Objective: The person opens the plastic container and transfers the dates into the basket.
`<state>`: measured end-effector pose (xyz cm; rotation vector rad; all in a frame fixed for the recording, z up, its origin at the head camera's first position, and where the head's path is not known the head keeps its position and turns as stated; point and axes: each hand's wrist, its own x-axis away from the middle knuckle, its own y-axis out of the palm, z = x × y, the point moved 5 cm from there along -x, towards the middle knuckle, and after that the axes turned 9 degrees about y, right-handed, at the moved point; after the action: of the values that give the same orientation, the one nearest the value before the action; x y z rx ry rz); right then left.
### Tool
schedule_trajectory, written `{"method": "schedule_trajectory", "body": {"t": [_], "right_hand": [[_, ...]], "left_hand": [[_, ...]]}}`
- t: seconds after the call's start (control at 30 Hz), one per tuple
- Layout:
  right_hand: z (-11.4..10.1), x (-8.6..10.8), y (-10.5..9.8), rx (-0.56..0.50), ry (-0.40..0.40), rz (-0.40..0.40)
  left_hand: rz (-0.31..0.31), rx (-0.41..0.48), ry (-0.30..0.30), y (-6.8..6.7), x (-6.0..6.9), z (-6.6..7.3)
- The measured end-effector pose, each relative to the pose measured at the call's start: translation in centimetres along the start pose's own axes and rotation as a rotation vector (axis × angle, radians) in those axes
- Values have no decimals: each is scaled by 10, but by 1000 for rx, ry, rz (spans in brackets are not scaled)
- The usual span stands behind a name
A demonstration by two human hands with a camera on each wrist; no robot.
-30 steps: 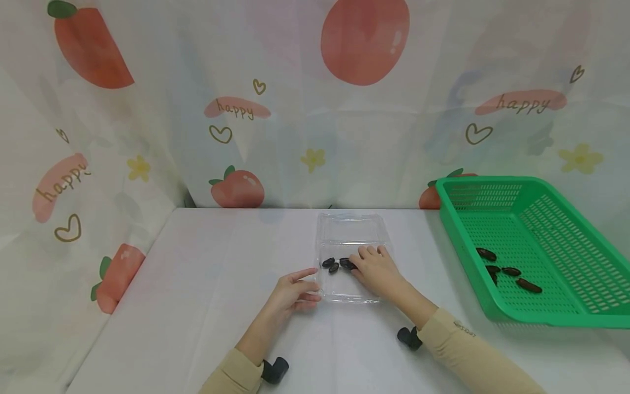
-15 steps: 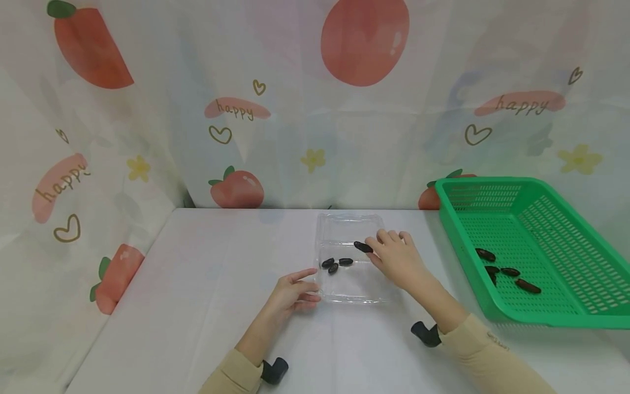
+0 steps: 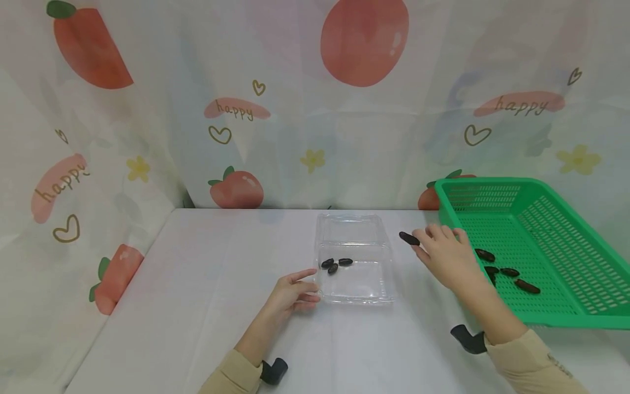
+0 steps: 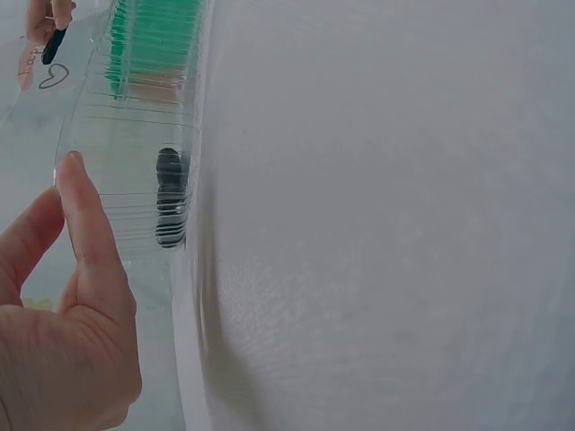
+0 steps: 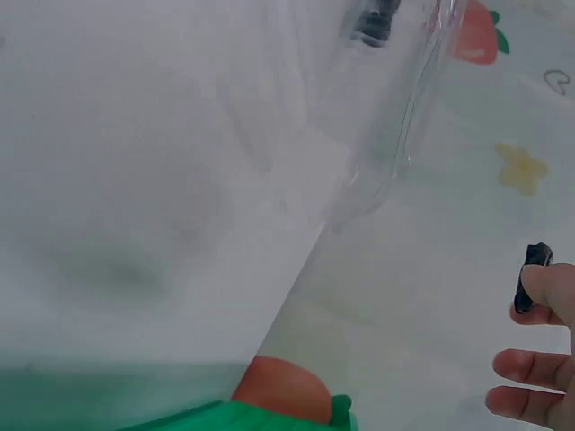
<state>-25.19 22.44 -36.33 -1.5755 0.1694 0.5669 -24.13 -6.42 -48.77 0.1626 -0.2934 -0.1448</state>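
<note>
In the head view, my right hand (image 3: 450, 260) pinches a dark, elongated date-like fruit (image 3: 409, 238) between thumb and fingertip, in the air right of the clear plastic clamshell box (image 3: 361, 282). The right wrist view also has this fruit (image 5: 534, 278) between the fingertips. Several smaller dark date-like fruits (image 3: 345, 262) lie in the box's left part. The box lies open, its lid toward the back. My left hand (image 3: 290, 295) touches the box's left edge, fingers fairly straight and spread; in the left wrist view, the left hand's fingertips (image 4: 76, 166) are at the clear rim.
A green plastic basket (image 3: 462, 273) stands at the right, with several dark brown date-like fruits (image 3: 528, 286) in it. The right forearm passes in front of its near left corner. The white table (image 3: 221, 273) meets a printed cloth backdrop (image 3: 275, 175) behind and on the left.
My right hand has lifted a dark date-like fruit out of the clear box and carried it right, toward the green basket. My left hand has stayed at the box's left edge.
</note>
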Motion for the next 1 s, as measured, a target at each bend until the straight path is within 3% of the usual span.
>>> {"method": "schedule_trajectory", "body": {"t": [0.37,0.63,1.0], "right_hand": [[54,21,-6,-12,57,28],[98,30,-8,24,227,-169],[144,40,3,61,305,-287]], "left_hand": [[9,2,-7,-1,-1,-2],[13,-1,-11,-1,0,-1],[2,-14,-16,-1,-1,-1]]}}
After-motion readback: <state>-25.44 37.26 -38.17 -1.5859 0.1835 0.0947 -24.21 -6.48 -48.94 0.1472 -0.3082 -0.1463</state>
